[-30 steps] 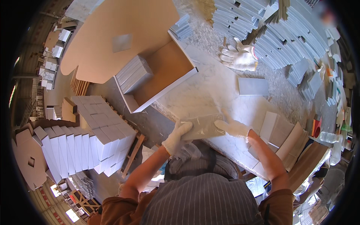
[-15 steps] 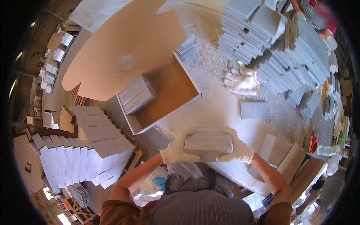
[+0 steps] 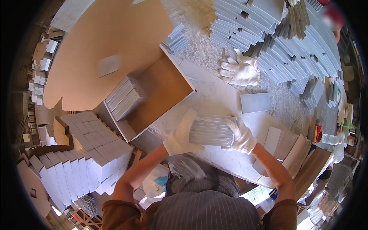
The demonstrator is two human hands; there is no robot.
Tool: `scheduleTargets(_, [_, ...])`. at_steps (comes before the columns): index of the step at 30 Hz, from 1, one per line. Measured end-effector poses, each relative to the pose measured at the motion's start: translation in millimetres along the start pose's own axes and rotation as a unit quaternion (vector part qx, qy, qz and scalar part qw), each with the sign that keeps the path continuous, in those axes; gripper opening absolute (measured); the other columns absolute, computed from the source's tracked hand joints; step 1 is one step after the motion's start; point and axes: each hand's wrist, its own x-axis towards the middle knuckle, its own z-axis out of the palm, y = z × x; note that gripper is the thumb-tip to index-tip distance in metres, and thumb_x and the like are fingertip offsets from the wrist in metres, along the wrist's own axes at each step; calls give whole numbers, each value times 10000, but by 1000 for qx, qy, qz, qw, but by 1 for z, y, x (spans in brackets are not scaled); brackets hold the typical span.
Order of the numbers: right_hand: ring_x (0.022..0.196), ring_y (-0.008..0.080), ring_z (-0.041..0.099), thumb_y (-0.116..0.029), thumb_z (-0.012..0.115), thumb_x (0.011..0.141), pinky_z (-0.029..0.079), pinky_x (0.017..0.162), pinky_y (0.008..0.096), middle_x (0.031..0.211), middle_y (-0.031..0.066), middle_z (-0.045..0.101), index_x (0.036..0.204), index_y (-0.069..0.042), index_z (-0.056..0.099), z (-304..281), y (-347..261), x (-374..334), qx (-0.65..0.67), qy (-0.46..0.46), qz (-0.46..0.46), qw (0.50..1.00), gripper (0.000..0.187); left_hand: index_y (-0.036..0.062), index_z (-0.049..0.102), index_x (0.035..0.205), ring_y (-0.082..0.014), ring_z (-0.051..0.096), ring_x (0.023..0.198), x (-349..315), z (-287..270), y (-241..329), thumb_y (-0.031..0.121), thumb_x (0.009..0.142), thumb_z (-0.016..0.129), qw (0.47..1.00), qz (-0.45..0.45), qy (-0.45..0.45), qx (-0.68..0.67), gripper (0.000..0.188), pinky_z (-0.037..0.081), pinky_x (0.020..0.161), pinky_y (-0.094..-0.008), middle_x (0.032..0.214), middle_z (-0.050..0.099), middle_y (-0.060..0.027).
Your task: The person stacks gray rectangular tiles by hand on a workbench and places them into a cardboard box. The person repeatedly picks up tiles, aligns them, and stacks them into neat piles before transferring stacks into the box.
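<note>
A stack of thin grey tiles is held level in front of my body, its row of narrow edges facing up. My gloved left hand grips its left end, and my gloved right hand clasps the right end with fingers over the top. Ahead and to the left is an open carton with white walls and a brown inside. A similar block of grey tiles fills its left part. One flat grey tile lies on the table beyond my right hand.
Large piles of grey tiles stand at the far right, with a white work glove before them. A brown cardboard sheet spreads at the far left. White boxes are stacked at left. Folded cardboard lies at right.
The tile stack has tipped in my hands, so its ribbed edges now show fully. My right fingers have shifted over its top. The view has moved slightly, shifting the surroundings left.
</note>
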Motion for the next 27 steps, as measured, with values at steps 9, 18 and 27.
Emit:
scheduleTargets(9, [1313,508,504,-310,1019,418,534,1068,522,1576,302,210,1598,-313,232,11,3,-6,-12,36,-45,998,1418,-125,76,1575,-404,214,1527,7,19,0,293,876,745,988,-112,48,-91,1054,161,1255,-464,1623,225,-302])
scheduleTargets(18, [1256,447,553,-353,965,541,557,1006,485,1492,236,353,1458,-219,455,6,-9,-4,-7,5,34,999,1058,116,452,1494,-472,384,1372,28,-23,50,494,564,886,916,102,-127,366,1094,322,1113,-605,1470,408,-272])
scheduleTargets(27, [1195,460,585,-333,959,535,574,979,496,1492,234,332,1480,-239,381,5,-20,-3,-64,5,3,998,1112,224,411,1547,-423,425,1308,19,-6,56,444,755,784,918,60,-133,368,902,415,1017,-523,1373,440,-238])
